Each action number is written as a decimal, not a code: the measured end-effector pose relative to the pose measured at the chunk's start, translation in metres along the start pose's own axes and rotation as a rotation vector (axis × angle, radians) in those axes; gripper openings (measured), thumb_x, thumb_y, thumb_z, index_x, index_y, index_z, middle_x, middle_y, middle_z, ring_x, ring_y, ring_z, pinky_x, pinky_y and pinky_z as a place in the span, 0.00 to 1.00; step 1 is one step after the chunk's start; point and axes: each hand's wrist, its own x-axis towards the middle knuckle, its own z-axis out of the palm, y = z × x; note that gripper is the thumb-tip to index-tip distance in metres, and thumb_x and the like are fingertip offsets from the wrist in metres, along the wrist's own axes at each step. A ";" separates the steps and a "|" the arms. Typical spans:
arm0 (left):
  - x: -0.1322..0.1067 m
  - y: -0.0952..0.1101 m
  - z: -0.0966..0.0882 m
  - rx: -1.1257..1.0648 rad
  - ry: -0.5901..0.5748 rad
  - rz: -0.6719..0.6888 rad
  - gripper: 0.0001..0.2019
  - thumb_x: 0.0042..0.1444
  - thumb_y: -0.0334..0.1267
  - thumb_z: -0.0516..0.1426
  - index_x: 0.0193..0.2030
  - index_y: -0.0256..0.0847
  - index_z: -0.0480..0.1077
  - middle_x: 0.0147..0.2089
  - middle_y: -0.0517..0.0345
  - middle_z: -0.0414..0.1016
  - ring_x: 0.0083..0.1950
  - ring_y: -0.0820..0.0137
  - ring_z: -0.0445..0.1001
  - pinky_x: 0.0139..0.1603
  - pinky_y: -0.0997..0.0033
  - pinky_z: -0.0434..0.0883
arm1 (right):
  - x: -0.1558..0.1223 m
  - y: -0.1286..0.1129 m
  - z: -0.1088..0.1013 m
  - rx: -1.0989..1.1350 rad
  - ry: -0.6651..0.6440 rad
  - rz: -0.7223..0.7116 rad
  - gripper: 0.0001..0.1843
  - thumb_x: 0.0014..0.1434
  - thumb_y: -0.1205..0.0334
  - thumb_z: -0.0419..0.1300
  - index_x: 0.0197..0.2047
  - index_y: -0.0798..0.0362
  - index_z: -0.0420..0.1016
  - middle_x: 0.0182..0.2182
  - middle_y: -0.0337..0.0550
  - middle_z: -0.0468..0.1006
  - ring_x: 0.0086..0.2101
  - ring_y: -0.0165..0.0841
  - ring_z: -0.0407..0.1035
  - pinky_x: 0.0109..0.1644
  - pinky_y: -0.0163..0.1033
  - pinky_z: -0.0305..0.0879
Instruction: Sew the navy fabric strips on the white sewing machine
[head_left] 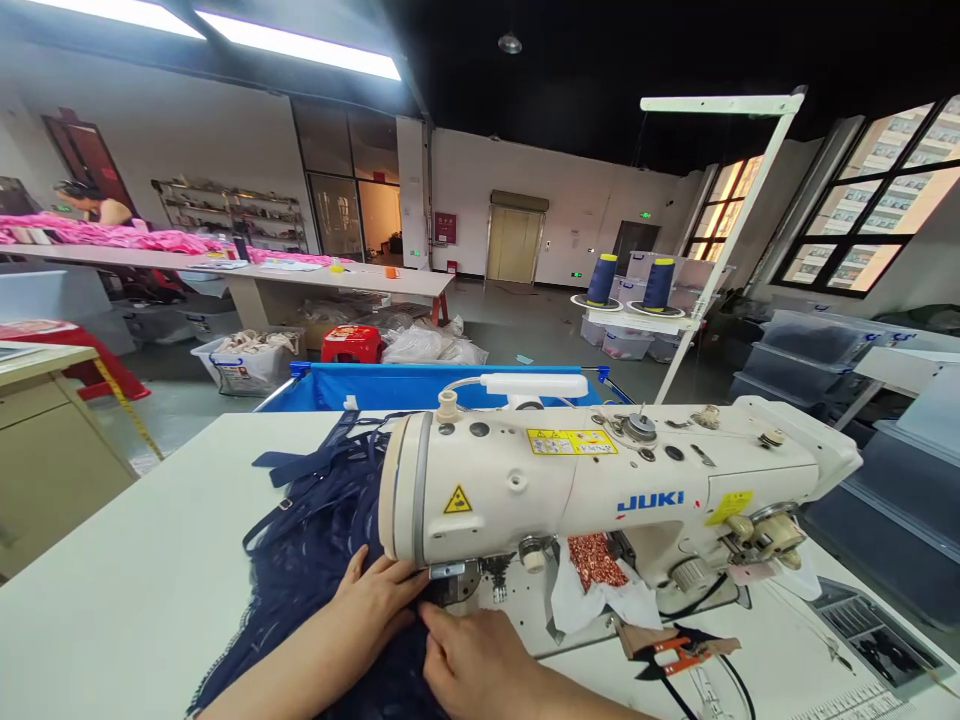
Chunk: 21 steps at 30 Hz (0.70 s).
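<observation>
A cream JUKI sewing machine (600,490) stands on the white table (135,560). Dark navy fabric with straps (315,520) lies piled to its left and runs under the needle head. My left hand (375,598) lies on the fabric just left of the presser foot (450,578), fingers stretched flat toward it. My right hand (480,660) rests in front of the foot, fingers curled and pinching the fabric edge. Both hands almost touch under the machine head.
Orange-handled snips (679,652) and a bag of small red pieces (596,560) lie right of the needle. A blue bin (420,385) sits behind the table. Two navy thread cones (630,282) stand on a rack. A person stands by a long table with pink fabric (105,238), far left.
</observation>
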 end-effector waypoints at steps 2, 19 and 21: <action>-0.001 -0.005 -0.002 0.002 0.002 0.066 0.24 0.62 0.29 0.50 0.61 0.56 0.71 0.61 0.54 0.74 0.65 0.55 0.68 0.69 0.35 0.55 | -0.001 0.006 -0.002 0.052 0.018 0.002 0.19 0.63 0.64 0.51 0.54 0.49 0.74 0.40 0.45 0.85 0.38 0.45 0.81 0.43 0.44 0.77; 0.014 -0.010 0.019 0.156 0.221 0.175 0.19 0.68 0.29 0.45 0.60 0.42 0.68 0.64 0.44 0.69 0.65 0.54 0.67 0.65 0.39 0.64 | 0.013 0.051 0.016 -0.423 0.281 -0.003 0.15 0.69 0.60 0.55 0.55 0.42 0.76 0.46 0.43 0.83 0.47 0.44 0.77 0.51 0.53 0.75; 0.011 -0.009 0.015 0.165 0.268 0.153 0.18 0.67 0.29 0.45 0.55 0.41 0.72 0.61 0.45 0.72 0.63 0.54 0.69 0.62 0.44 0.68 | 0.012 0.055 0.021 -0.493 0.294 -0.041 0.16 0.68 0.63 0.56 0.56 0.43 0.76 0.46 0.45 0.83 0.46 0.44 0.78 0.49 0.51 0.76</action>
